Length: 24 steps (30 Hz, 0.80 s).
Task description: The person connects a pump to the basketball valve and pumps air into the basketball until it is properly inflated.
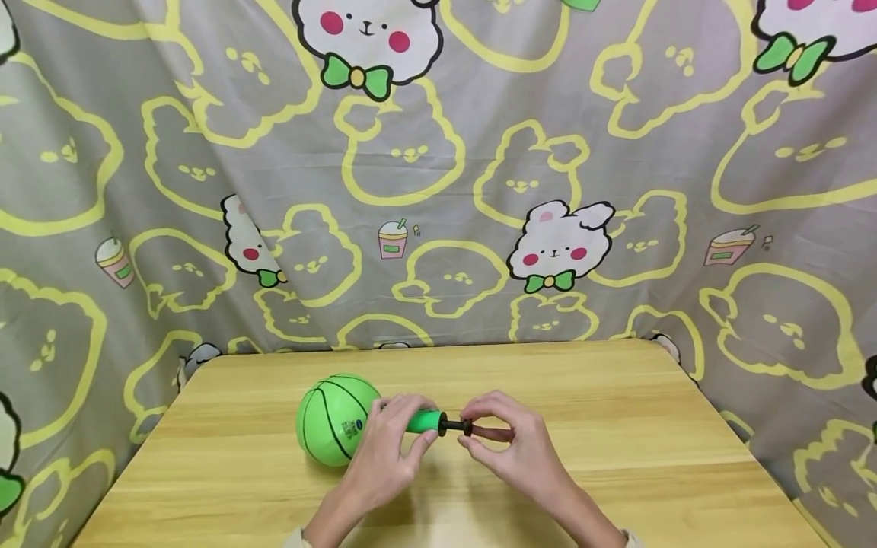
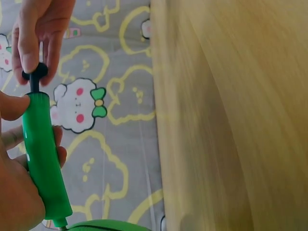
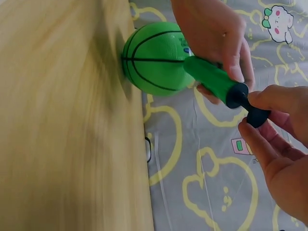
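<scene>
A green ball (image 1: 332, 418) with black seam lines sits on the wooden table, left of my hands. My left hand (image 1: 390, 449) grips the green barrel of a small hand pump (image 2: 43, 154). At the barrel's lower end, a thin metal needle meets the ball in the left wrist view. With thumb and fingertips, my right hand (image 1: 514, 441) pinches the black pump handle (image 3: 257, 117). A short length of black rod shows between handle and barrel. The pump lies roughly level in the head view, pointing left at the ball.
The light wooden table (image 1: 651, 426) stretches out on both sides of the hands. Behind it and along its sides hangs a grey curtain (image 1: 459, 205) printed with yellow outlines and white cartoon animals.
</scene>
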### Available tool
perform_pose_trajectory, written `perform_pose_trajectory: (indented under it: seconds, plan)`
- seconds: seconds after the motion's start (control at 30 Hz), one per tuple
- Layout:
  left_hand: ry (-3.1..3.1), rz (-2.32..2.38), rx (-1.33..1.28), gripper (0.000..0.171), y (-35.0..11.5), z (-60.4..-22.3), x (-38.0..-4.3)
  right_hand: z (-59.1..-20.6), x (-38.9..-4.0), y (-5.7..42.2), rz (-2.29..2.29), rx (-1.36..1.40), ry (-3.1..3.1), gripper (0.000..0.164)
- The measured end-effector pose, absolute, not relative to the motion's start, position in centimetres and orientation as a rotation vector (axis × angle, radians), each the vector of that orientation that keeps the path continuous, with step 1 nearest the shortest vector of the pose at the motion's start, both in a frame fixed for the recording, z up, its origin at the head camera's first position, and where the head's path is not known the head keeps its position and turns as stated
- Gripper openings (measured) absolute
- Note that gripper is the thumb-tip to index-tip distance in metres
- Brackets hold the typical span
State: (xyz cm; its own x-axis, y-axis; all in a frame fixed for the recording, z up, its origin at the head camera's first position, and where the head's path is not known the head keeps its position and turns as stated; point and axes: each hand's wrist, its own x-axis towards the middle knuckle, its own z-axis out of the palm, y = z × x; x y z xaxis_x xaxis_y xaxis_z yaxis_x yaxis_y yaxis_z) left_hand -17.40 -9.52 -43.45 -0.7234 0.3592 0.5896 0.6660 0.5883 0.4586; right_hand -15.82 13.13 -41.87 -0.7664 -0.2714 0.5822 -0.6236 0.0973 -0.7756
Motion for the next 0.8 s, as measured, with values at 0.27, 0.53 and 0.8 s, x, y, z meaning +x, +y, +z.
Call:
perform_pose_trajectory:
  seconds: [0.27,0.53,0.8]
  plan:
    - [-2.373,-0.924,-0.786,0.024,-10.4,-43.1,-17.8,-40.9,-16.0,14.4,1.765,0.832,-2.133,0.028]
    - [-2.358,-1.045,-0.718,0.024,-11.2,-43.5,-17.6,-40.0,-16.0,14.9,1.793,0.825,-2.163,0.029]
    - [-2.358,-1.07,-0.714,0.023,-10.9,-43.1,-18.2,-38.5,-16.0,17.4,1.771,0.824,-2.183,0.027]
